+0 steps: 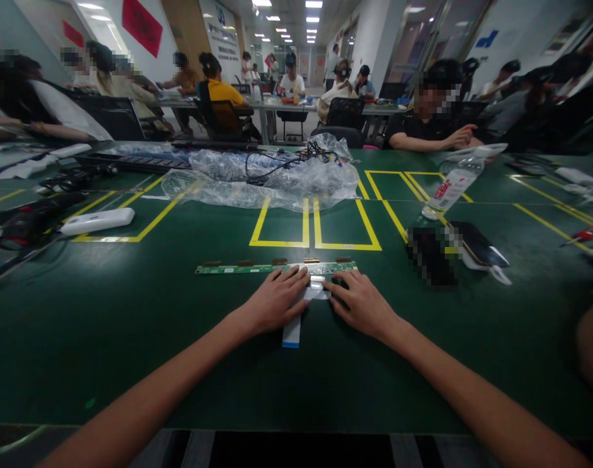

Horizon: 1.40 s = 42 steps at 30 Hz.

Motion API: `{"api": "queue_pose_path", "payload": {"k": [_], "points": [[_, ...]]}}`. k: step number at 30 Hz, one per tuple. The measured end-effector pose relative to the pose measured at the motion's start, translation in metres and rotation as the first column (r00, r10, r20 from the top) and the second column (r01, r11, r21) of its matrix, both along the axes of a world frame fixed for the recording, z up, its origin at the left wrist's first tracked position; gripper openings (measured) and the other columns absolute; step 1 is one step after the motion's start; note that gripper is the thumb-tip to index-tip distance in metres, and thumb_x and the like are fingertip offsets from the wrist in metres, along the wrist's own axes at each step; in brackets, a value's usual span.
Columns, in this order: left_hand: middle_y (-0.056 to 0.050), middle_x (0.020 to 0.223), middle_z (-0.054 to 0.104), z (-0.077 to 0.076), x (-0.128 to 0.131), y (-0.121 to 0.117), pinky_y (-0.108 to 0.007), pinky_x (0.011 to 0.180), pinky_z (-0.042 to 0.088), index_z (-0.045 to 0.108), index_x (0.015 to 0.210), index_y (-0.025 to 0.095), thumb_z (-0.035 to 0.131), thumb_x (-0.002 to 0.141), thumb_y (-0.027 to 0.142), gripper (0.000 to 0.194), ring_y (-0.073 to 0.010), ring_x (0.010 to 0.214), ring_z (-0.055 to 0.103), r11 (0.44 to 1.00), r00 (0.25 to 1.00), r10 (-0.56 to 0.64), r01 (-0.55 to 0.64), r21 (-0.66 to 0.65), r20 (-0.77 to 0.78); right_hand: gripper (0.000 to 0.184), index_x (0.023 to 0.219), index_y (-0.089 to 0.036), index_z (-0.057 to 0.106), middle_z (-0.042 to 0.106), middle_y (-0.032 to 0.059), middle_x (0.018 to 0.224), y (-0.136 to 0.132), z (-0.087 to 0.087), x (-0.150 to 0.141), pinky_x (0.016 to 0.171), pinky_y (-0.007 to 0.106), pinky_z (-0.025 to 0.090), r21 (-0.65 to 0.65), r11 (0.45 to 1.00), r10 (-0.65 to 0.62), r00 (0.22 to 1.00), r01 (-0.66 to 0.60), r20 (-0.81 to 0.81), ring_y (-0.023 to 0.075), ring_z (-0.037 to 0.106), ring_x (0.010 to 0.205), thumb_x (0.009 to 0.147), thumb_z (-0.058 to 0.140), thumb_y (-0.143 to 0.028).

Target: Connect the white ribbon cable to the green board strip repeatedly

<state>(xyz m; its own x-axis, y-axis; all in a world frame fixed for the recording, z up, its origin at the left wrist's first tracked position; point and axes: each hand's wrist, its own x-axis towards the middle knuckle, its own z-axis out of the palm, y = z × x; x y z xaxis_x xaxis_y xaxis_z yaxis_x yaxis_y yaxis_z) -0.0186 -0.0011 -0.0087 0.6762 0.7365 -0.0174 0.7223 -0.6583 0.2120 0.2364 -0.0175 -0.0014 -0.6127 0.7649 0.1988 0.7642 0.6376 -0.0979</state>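
Room: long office with ceiling light panels and several people seated at desks behind; red posters and a wall sign (221, 29) at left, its lettering too blurred to read. Bench (154, 325): dark green top, yellow tape rectangles.

Containers: clear plastic bottle (449, 188) toward the bench's right edge, looking tilted in this view; label white with red characters, not legible; liquid level cannot be told. Crumpled clear plastic wrap (267, 188) near the far edge, black cables (296, 162) bunched over it; whether anything sits inside is unclear. Small white label (348, 247) on the tape, print too small.

Green circuit board (242, 268), long and narrow, lies mid-bench, roughly parallel to the near edge, bearing small white labels, unreadable. White ribbon cable (291, 333) runs from beneath the left hand (280, 299) toward the near edge, blue at its end.

Left hand — fingers extended, unclenched, tips at the board's near side and the clear film (317, 294). Right hand (357, 299) — fingers bent, tips at the film's right side; pinching or merely resting, cannot tell. Phone (479, 244) to the right, near the bottle.
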Motion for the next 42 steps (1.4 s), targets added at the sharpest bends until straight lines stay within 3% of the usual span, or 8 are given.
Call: {"api": "queue_pose_path", "payload": {"k": [7,13,23,42], "points": [[-0.01,0.163,0.03,-0.009,0.006,-0.006,-0.055,0.121,0.023,0.03,0.157,0.019,0.03,0.105,0.049,0.06,-0.0285,0.152,0.023,0.998,1.0,-0.014,0.013,0.056,0.024,0.043,0.138,-0.019,0.059,0.058,0.0184,0.128,-0.001,-0.001,0.0,0.089,0.049,0.048,0.0,1.0,-0.016,1.0,0.016,-0.021,0.034,0.053,0.114,0.096,0.054,-0.03],[-0.013,0.163,0.028,-0.009,0.002,-0.004,-0.052,0.123,0.021,0.031,0.156,0.016,0.036,0.104,0.047,0.06,-0.0276,0.153,0.021,0.997,0.995,-0.073,0.071,0.033,0.061,0.043,0.135,-0.021,0.061,0.054,0.0194,0.137,-0.001,-0.004,-0.002,0.102,0.058,0.042,0.015,1.0,-0.003,0.998,0.004,-0.059,0.0372,0.048,0.127,0.094,0.057,-0.036],[-0.014,0.161,0.033,-0.012,-0.006,0.0,-0.05,0.122,0.026,0.038,0.153,0.019,0.04,0.104,0.044,0.056,-0.0276,0.152,0.025,0.996,0.989,-0.086,0.083,0.033,0.12,0.057,0.148,-0.023,0.047,0.042,0.0165,0.155,0.005,-0.012,0.0,0.115,0.06,0.031,-0.094,0.995,0.025,0.997,-0.031,-0.071,0.0354,0.037,0.143,0.095,0.056,-0.041],[-0.015,0.157,0.041,-0.013,-0.01,0.003,-0.051,0.12,0.032,0.044,0.149,0.017,0.044,0.103,0.038,0.05,-0.0278,0.149,0.032,0.996,0.984,-0.085,0.077,0.054,0.159,0.054,0.149,-0.022,0.047,0.042,0.0176,0.155,0.008,-0.014,0.005,0.114,0.06,0.035,-0.098,0.994,0.05,0.998,-0.054,-0.048,0.0347,0.038,0.143,0.099,0.052,-0.042]]}}
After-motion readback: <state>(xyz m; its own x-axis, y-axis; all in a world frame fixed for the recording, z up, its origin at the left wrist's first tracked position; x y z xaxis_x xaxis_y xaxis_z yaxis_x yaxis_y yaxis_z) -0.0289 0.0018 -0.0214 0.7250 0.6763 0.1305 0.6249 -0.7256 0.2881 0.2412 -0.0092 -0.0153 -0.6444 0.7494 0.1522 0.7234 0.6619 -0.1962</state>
